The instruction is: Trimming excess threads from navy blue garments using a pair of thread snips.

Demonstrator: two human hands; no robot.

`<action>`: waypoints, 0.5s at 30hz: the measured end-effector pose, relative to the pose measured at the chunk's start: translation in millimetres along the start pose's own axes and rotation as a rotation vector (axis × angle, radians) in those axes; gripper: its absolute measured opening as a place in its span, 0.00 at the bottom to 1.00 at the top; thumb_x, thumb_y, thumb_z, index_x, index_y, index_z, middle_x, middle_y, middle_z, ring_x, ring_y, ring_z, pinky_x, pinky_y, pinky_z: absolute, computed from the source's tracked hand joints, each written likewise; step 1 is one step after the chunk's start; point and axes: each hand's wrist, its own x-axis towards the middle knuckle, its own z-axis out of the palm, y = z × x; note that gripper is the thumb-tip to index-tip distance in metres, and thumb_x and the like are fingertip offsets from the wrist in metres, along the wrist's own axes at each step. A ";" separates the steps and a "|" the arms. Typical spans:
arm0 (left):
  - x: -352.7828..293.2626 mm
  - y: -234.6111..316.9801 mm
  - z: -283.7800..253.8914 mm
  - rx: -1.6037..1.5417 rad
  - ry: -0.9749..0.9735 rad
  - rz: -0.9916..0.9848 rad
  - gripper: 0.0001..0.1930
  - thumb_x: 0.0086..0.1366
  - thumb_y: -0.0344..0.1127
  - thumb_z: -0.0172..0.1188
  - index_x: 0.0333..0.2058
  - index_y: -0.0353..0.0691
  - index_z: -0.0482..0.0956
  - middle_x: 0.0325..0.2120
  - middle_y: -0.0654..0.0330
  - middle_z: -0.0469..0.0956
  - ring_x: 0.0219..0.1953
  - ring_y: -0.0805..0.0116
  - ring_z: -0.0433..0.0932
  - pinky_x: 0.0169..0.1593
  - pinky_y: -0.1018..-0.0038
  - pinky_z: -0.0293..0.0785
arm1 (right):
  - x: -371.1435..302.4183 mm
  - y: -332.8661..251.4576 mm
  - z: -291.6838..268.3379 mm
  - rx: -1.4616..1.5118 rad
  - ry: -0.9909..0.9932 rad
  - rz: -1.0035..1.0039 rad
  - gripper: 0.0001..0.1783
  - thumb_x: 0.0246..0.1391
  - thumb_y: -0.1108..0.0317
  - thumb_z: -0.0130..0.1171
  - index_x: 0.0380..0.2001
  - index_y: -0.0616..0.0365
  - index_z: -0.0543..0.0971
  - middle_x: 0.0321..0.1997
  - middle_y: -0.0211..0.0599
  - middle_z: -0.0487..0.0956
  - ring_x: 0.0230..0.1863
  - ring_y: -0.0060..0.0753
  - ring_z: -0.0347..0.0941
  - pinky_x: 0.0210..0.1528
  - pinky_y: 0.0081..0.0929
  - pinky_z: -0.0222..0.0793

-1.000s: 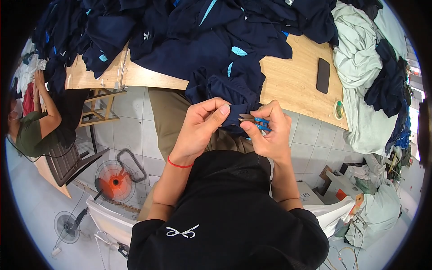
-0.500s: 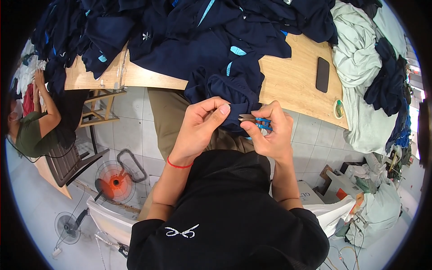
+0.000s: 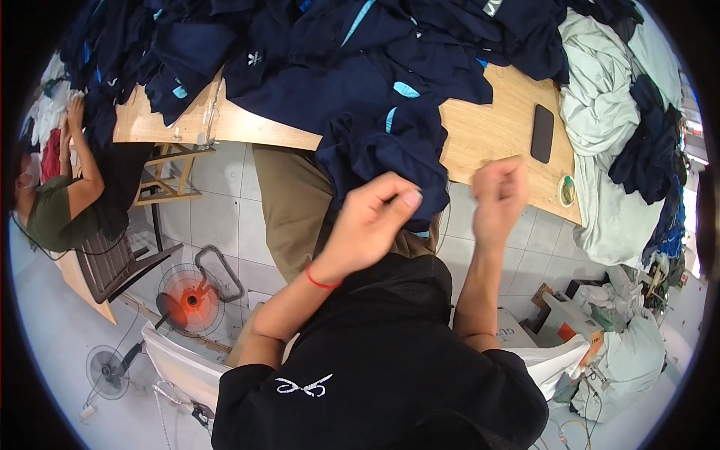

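Note:
A navy garment point(image 3: 386, 154) lies bunched over the table's front edge and down onto my lap, with a light-blue patch on it. In front of it, my left hand point(image 3: 375, 217) is closed, thumb and forefinger pinched together. Whether cloth or a thread is between those fingertips cannot be made out. My right hand point(image 3: 499, 196) is raised to the right of the garment, apart from it, near the table's front edge. Its fingers are curled in and blurred by motion. No blue-handled thread snips show in that hand now; its palm side is hidden.
More navy garments point(image 3: 300, 67) cover the wooden table point(image 3: 499, 124). A black phone point(image 3: 542, 133) and a small round dish point(image 3: 566, 191) sit at its right. Pale green cloth point(image 3: 600, 90) hangs beyond. At left a person point(image 3: 64, 191) works; fans point(image 3: 193, 301) stand on the floor.
My right hand has moved right and up, away from the garment, and the blue-handled snips have gone from sight. My left hand has shifted right and slightly down, its fingertips still pinched.

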 end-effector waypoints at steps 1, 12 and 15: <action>-3.0 -11.6 6.6 0.045 -0.021 0.089 0.07 0.78 0.30 0.60 0.40 0.31 0.81 0.31 0.69 0.74 0.33 0.83 0.69 0.37 0.81 0.67 | 9.6 17.9 -21.9 0.126 0.046 0.128 0.10 0.71 0.65 0.62 0.43 0.61 0.76 0.28 0.28 0.79 0.32 0.19 0.77 0.34 0.18 0.71; -8.3 -34.0 13.2 0.420 -0.031 0.241 0.03 0.70 0.26 0.63 0.39 0.34 0.82 0.35 0.53 0.79 0.41 0.50 0.78 0.45 0.62 0.74 | -16.4 23.7 -15.1 0.030 -0.455 0.553 0.15 0.66 0.62 0.70 0.41 0.64 0.80 0.35 0.24 0.75 0.38 0.16 0.67 0.42 0.20 0.65; -6.8 -34.1 8.9 0.410 -0.027 0.296 0.04 0.68 0.24 0.66 0.41 0.34 0.83 0.33 0.56 0.77 0.36 0.57 0.78 0.42 0.68 0.73 | -19.0 -2.1 -8.9 0.222 -0.364 0.377 0.18 0.57 0.63 0.78 0.36 0.60 0.78 0.33 0.21 0.71 0.36 0.15 0.65 0.40 0.18 0.62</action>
